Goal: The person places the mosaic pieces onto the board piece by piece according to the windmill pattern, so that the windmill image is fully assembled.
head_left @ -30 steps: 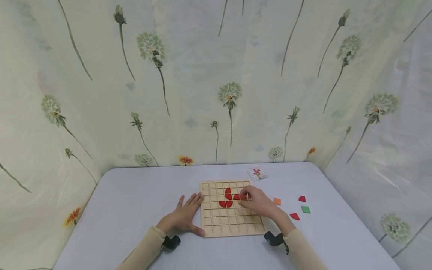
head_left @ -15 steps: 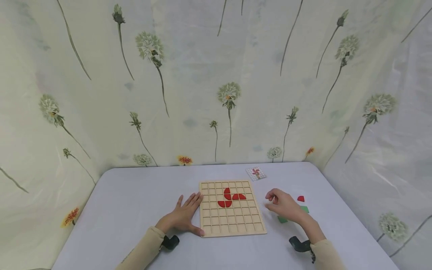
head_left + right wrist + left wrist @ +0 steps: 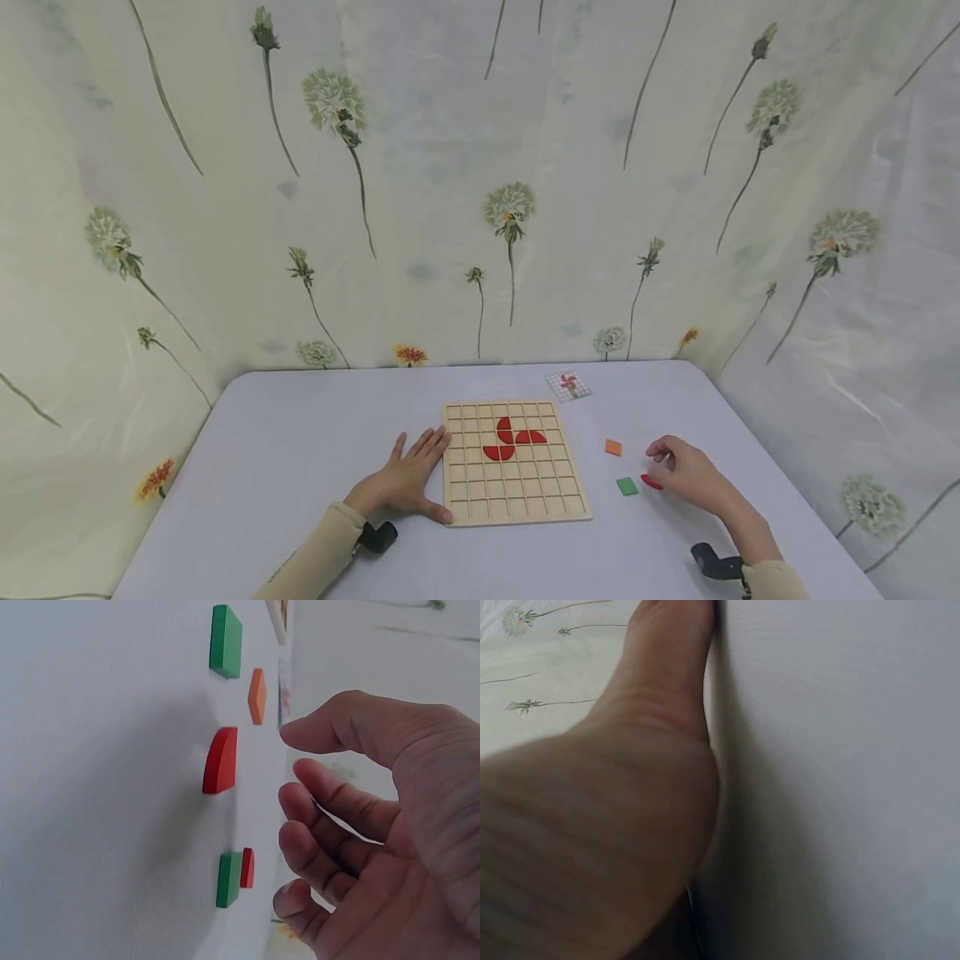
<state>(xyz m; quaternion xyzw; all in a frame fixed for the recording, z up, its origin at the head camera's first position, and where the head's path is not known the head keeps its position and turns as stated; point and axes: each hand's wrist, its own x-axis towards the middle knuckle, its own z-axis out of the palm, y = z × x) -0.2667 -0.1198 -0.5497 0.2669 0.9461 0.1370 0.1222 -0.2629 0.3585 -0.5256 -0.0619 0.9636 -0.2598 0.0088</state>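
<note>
My left hand (image 3: 408,482) lies flat with fingers spread, its fingertips and thumb touching the left edge of a wooden grid board (image 3: 517,492). Red quarter-circle pieces (image 3: 505,431) sit in pairs in the board's cells. Right of the board, my right hand (image 3: 690,475) hovers over a loose red quarter-circle piece (image 3: 221,761). In the right wrist view, thumb and loosely bent fingers stand apart with nothing between them. Beyond lie a green piece (image 3: 226,641) and an orange piece (image 3: 256,697). Another green piece (image 3: 229,880) and a red piece (image 3: 247,868) are hidden by the hand in the head view.
A small pattern card (image 3: 568,385) showing a pinwheel lies behind the board's right corner. The white table (image 3: 285,450) meets a flower-printed curtain (image 3: 420,208) at the back and sides.
My right hand has left the red pieces on the board and moved right to the loose pieces. The left hand stays at the board's edge.
</note>
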